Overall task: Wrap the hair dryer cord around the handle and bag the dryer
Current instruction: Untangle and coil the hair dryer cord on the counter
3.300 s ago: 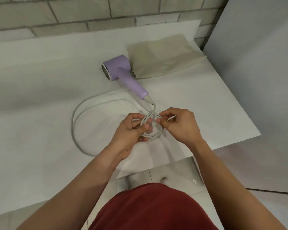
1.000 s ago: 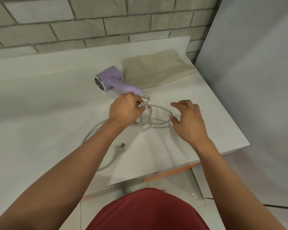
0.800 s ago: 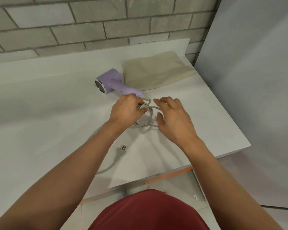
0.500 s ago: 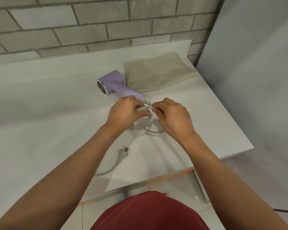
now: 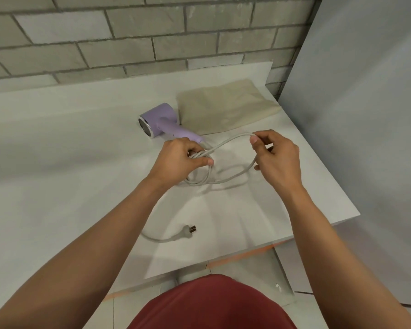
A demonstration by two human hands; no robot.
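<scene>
1. On bench [image 5: 57, 162], cord [image 5: 233, 138] coils clamped in L hand [image 5: 180, 160] fingers [image 5: 196, 149] at handle end of lilac dryer [image 5: 161, 122]; loop pinched by R hand [image 5: 278, 160].
2. Coils could be sprung loose if grip's eased.
3. Trailing plug [image 5: 188, 230] could be snagged; bag [image 5: 226, 105] untouched behind dryer.

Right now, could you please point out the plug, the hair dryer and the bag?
plug [image 5: 188, 230]: head view, white body.
hair dryer [image 5: 161, 117]: head view, purple barrel.
bag [image 5: 226, 106]: head view, flat beige middle.

White counter [image 5: 57, 162] meets a grey brick wall [image 5: 128, 32] at twelve o'clock; a plain grey panel [image 5: 365, 115] stands at three o'clock, red clothing [image 5: 211, 305] at six
</scene>
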